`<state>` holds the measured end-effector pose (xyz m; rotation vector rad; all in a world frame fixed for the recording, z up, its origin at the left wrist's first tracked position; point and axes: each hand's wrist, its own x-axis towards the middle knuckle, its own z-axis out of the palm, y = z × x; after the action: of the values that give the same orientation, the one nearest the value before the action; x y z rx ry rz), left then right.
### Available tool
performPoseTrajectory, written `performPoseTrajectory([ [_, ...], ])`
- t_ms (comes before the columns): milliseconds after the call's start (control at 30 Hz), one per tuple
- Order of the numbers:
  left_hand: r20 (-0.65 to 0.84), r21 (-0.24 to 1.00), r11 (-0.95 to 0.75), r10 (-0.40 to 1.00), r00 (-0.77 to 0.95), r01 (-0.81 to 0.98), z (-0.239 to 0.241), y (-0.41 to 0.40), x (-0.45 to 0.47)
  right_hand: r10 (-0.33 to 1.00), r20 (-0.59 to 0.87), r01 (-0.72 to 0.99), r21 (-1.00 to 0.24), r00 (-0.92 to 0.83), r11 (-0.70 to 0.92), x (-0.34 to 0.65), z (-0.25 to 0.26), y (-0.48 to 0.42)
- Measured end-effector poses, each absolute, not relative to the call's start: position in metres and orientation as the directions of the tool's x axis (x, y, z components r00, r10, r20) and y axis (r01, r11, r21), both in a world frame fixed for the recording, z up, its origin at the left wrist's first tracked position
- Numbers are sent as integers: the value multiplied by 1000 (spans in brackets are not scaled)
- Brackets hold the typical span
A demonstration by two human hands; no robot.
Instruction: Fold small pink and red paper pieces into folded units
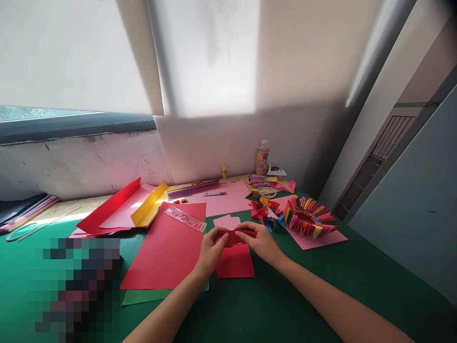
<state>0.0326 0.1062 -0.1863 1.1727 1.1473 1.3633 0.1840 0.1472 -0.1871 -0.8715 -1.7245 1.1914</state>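
Note:
A folded strip of red paper (233, 238) is pinched between both hands near the middle of the view. My left hand (213, 244) grips its left end, thumb on the near face. At the other end, my right hand (260, 239) holds it with thumb and fingers pressed together. Just below lies a small stack of red paper (235, 263) on the green tabletop. Behind the fingers, a piece of pink paper (227, 221) shows in part. To the left is a large red sheet (167, 252) with a clear stencil ruler (185, 218) on it.
Folded paper stars (266, 209) and a ring of folded multicoloured paper (310, 218) are at the right. A bottle (262, 158), a glue stick (224, 170) and a pen (214, 194) stand or lie farther back. Red and yellow folded sheets (150, 205) lie at the back left.

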Motion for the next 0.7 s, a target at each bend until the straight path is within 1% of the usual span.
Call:
performPoseTrajectory([
  [100,0,974,-9,999,-40,-227,-184,107,31,887,238,67,-956,-396,287,185,-188,148],
  [233,-116,902,129,992,57,-413,-183,109,29,887,247,67,-953,-391,295,185,-188,148],
  [333,-151,848,186,982,111,-495,-183,109,28,884,263,56,-950,-386,307,185,-187,147],
  [533,-161,831,201,979,121,-518,-186,108,29,878,285,70,-939,-385,336,185,-186,145],
  [700,-145,881,179,983,110,-438,-189,109,31,886,257,71,-949,-385,306,185,-186,144],
])
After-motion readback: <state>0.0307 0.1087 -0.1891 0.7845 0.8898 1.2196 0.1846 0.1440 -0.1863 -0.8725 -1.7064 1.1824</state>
